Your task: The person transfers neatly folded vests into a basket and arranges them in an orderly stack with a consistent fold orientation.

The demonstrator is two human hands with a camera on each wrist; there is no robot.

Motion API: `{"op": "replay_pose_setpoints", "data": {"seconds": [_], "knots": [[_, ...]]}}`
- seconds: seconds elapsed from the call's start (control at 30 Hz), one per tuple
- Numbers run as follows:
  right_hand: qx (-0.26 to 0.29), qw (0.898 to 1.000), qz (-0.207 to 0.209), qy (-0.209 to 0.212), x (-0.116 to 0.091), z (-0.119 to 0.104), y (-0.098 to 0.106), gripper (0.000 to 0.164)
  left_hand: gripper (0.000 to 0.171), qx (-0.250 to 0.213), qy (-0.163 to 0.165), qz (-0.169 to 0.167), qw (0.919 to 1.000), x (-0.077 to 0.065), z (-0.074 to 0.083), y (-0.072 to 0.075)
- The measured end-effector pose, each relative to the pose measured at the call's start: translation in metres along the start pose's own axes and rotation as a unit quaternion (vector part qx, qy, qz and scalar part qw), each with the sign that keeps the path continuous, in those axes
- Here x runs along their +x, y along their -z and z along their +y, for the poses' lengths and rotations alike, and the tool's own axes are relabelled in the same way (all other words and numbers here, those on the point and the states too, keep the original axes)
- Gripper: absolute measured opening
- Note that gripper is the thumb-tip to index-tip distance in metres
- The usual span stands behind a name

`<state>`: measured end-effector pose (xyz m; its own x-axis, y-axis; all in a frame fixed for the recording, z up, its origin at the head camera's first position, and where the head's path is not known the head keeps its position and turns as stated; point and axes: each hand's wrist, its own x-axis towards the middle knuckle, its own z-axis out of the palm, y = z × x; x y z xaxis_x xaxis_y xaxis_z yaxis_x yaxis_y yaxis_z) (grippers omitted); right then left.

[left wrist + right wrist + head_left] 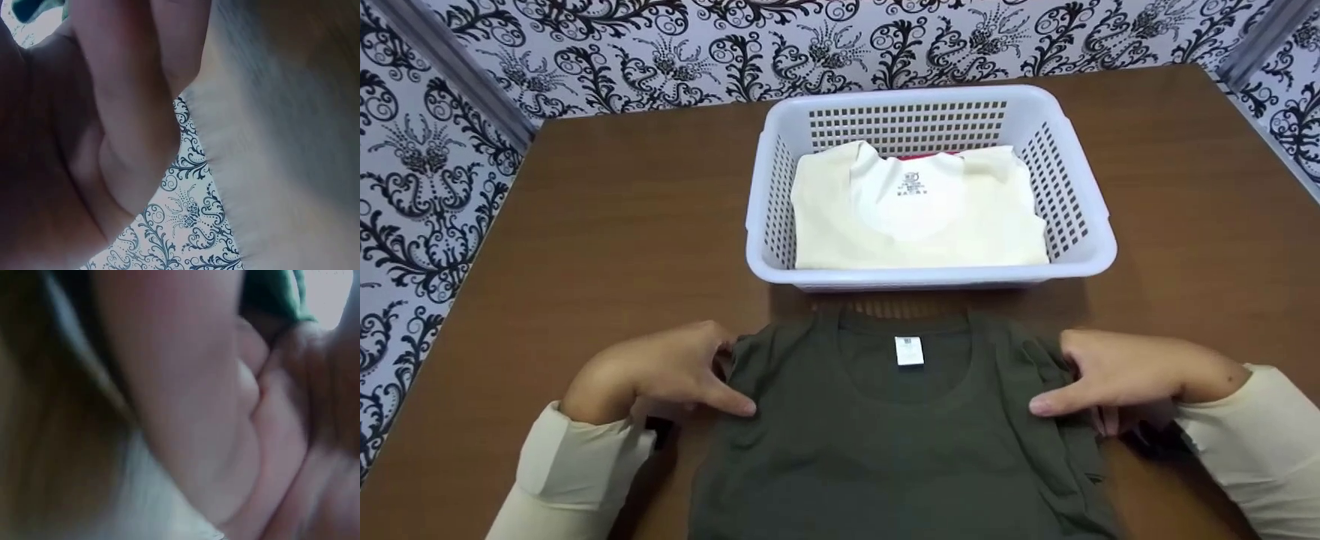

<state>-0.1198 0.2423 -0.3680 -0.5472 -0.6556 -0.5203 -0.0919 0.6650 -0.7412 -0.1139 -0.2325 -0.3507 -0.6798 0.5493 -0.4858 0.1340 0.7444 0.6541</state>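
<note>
A dark green T-shirt (900, 450) lies front-down the near middle of the table, its round neckline and white label (909, 351) facing the basket. At its left shoulder edge my left hand (660, 375) grips the cloth, thumb on top and the other fingers mostly hidden. My right hand (1125, 371) holds the opposite edge likewise, where the fabric is folded over in creases. In the left wrist view, curled fingers (129, 112) fill much of the picture beside a bit of green cloth. The right wrist view is blurred, with fingers (185, 394) bent near green cloth (275, 295).
A white plastic basket (930, 277) with slotted walls stands just beyond the shirt. Inside lies a folded cream shirt (825, 210), with a sliver of red behind its collar. The brown table (645, 225) meets black-and-white patterned walls (825, 45) at the back and sides.
</note>
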Motion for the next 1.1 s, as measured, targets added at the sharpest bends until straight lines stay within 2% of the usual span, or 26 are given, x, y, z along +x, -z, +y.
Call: {"op": "replay_pose_setpoints", "data": {"seconds": [0.1, 0.17, 0.2, 0.27, 0.33, 0.37, 0.47, 0.6, 0.7, 0.77, 0.8, 0.87, 0.93, 1.0, 1.1], "knots": [[-0.078, 0.996, 0.034, 0.009, 0.001, -0.006, -0.006, 0.055, 0.068, 0.010, 0.039, 0.003, 0.9992, 0.001, 0.005, -0.004], [-0.130, 0.990, 0.056, 0.021, 0.002, -0.009, -0.010, 0.058, 0.081, 0.031, 0.037, 0.008, 0.9988, 0.002, 0.008, -0.006], [-0.149, 0.986, 0.064, 0.030, 0.002, -0.009, -0.012, 0.060, 0.079, 0.045, 0.029, 0.011, 0.9985, 0.003, 0.008, -0.007], [-0.181, 0.979, 0.077, 0.052, 0.004, -0.009, -0.014, 0.063, 0.060, 0.060, 0.014, 0.011, 0.9981, 0.004, 0.008, -0.008], [-0.175, 0.979, 0.076, 0.071, 0.004, -0.009, -0.014, 0.060, 0.039, 0.067, 0.000, 0.007, 0.9977, 0.005, 0.007, -0.008], [-0.170, 0.979, 0.073, 0.082, 0.004, -0.008, -0.014, 0.058, 0.036, 0.064, -0.002, 0.004, 0.9979, 0.006, 0.007, -0.008], [-0.154, 0.980, 0.064, 0.106, 0.004, -0.006, -0.012, 0.055, 0.041, 0.037, 0.008, -0.009, 0.9992, 0.006, 0.007, -0.010], [-0.135, 0.981, 0.051, 0.133, 0.006, -0.005, -0.012, 0.043, 0.037, -0.014, 0.032, -0.028, 0.9990, 0.004, 0.010, -0.012], [-0.113, 0.985, 0.057, 0.120, 0.007, -0.007, -0.013, 0.039, 0.039, -0.031, 0.040, -0.038, 0.9980, 0.002, 0.012, -0.013], [-0.109, 0.987, 0.075, 0.092, 0.008, -0.010, -0.015, 0.039, 0.040, -0.035, 0.037, -0.038, 0.9980, 0.003, 0.012, -0.013], [-0.115, 0.987, 0.089, 0.071, 0.009, -0.011, -0.017, 0.046, 0.040, -0.035, 0.036, -0.037, 0.9980, 0.003, 0.013, -0.014], [-0.144, 0.982, 0.117, 0.038, 0.010, -0.015, -0.022, 0.049, 0.041, -0.037, 0.036, -0.037, 0.9980, 0.003, 0.013, -0.014], [-0.181, 0.973, 0.139, 0.014, 0.012, -0.017, -0.027, 0.054, 0.035, -0.050, 0.038, -0.039, 0.9972, 0.004, 0.013, -0.016], [-0.217, 0.964, 0.155, 0.006, 0.013, -0.018, -0.032, 0.060, 0.034, -0.054, 0.043, -0.040, 0.9968, 0.005, 0.014, -0.017], [-0.239, 0.957, 0.161, 0.014, 0.014, -0.018, -0.035, 0.064, 0.034, -0.049, 0.050, -0.037, 0.9968, 0.007, 0.016, -0.019]]}}
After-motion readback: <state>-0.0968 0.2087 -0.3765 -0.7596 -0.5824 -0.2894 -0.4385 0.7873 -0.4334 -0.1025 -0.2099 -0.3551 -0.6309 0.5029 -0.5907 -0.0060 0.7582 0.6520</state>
